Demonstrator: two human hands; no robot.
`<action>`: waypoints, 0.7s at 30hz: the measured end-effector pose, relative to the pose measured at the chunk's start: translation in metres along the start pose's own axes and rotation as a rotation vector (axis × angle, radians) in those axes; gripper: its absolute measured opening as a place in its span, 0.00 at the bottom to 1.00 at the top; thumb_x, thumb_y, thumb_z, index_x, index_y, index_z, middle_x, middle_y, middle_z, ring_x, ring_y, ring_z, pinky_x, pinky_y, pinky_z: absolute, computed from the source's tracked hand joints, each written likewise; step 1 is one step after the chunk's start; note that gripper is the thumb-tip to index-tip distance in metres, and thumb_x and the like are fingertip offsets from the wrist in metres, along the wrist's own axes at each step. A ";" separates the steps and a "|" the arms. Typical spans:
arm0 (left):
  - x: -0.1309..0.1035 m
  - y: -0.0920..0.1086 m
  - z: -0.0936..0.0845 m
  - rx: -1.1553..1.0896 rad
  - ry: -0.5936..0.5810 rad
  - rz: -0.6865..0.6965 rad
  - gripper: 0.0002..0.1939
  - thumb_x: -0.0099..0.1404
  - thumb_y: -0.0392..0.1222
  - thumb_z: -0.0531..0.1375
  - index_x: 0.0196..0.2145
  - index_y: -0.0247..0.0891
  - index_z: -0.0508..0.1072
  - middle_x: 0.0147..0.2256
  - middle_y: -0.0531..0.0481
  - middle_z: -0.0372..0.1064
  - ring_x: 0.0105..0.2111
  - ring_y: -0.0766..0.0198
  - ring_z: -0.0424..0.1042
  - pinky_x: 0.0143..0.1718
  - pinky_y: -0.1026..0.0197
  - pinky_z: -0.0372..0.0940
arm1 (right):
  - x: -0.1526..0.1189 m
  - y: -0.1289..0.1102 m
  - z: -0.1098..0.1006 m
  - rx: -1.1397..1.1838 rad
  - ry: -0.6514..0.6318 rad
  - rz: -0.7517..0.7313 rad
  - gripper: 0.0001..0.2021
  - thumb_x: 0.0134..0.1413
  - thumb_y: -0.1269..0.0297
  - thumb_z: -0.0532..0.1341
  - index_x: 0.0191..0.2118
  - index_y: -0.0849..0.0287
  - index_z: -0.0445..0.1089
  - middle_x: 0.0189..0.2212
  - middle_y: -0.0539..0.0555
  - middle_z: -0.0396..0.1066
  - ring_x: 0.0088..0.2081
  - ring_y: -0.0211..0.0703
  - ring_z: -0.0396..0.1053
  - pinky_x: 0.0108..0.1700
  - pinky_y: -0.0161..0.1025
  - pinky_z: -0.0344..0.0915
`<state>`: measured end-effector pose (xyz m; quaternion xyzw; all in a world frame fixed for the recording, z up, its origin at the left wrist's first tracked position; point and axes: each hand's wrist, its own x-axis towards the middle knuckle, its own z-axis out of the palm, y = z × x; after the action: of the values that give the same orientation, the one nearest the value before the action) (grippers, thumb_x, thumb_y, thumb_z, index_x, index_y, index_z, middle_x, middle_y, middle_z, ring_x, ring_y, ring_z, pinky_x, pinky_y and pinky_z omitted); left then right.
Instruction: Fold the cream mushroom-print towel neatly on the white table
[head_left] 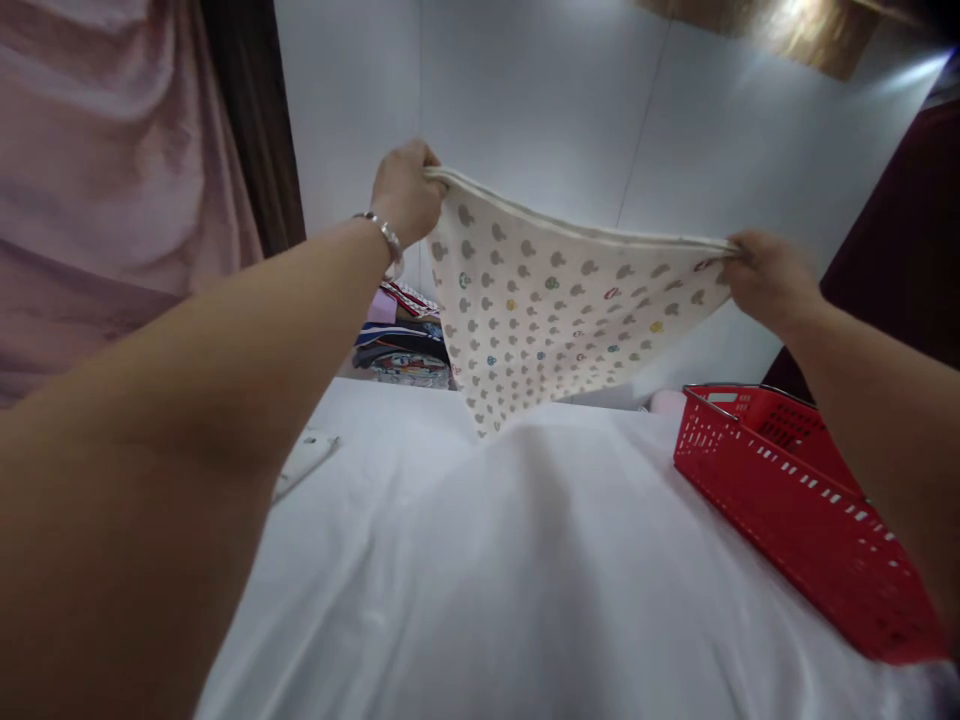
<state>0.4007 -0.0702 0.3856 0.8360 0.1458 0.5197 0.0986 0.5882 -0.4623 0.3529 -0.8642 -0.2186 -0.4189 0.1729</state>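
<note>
A white cloth [555,300] with small grey and coloured mushroom-like prints hangs in the air between my hands, its lower part narrowing toward the white-covered surface. My left hand [409,192], with a bracelet at the wrist, is closed on its upper left corner. At the upper right corner my right hand [769,275] grips the same cloth, slightly blurred. The top edge sags a little between them.
A red plastic basket [795,500] stands at the right on the white sheet [450,560]. Folded clothes [405,345] are stacked beyond the far edge. At left lies a white item [306,458], partly behind my forearm; a pink curtain [112,150] hangs nearby.
</note>
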 end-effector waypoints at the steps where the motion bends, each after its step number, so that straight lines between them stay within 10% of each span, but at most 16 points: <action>1: -0.014 -0.003 -0.003 -0.011 -0.018 0.019 0.19 0.63 0.45 0.51 0.44 0.27 0.68 0.44 0.50 0.68 0.44 0.67 0.66 0.44 0.62 0.58 | -0.013 0.004 0.004 0.030 -0.016 -0.010 0.38 0.50 0.52 0.33 0.38 0.83 0.69 0.40 0.63 0.71 0.47 0.40 0.66 0.34 0.39 0.53; 6: -0.141 -0.038 0.003 -0.178 -0.234 0.084 0.16 0.60 0.38 0.53 0.45 0.35 0.70 0.41 0.48 0.71 0.39 0.64 0.68 0.42 0.59 0.63 | -0.130 0.031 0.057 0.178 -0.203 -0.119 0.16 0.56 0.70 0.51 0.46 0.69 0.71 0.36 0.61 0.75 0.39 0.41 0.71 0.37 0.37 0.59; 13: -0.374 -0.101 0.015 -0.209 -0.915 0.034 0.12 0.57 0.39 0.52 0.37 0.45 0.73 0.43 0.50 0.73 0.48 0.57 0.68 0.56 0.51 0.57 | -0.349 0.041 0.125 0.421 -0.614 -0.340 0.16 0.52 0.72 0.50 0.37 0.56 0.74 0.36 0.55 0.76 0.38 0.48 0.72 0.49 0.53 0.62; 21: -0.420 -0.122 -0.036 -0.132 -0.726 -0.001 0.15 0.61 0.45 0.50 0.43 0.44 0.70 0.52 0.50 0.67 0.57 0.53 0.59 0.59 0.47 0.54 | -0.433 0.024 0.083 0.439 -0.601 -0.359 0.18 0.56 0.73 0.46 0.45 0.52 0.69 0.42 0.54 0.73 0.44 0.45 0.70 0.57 0.57 0.54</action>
<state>0.1763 -0.1011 0.0100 0.9577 0.0681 0.1974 0.1978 0.4147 -0.5440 -0.0453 -0.8387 -0.4908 -0.1150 0.2059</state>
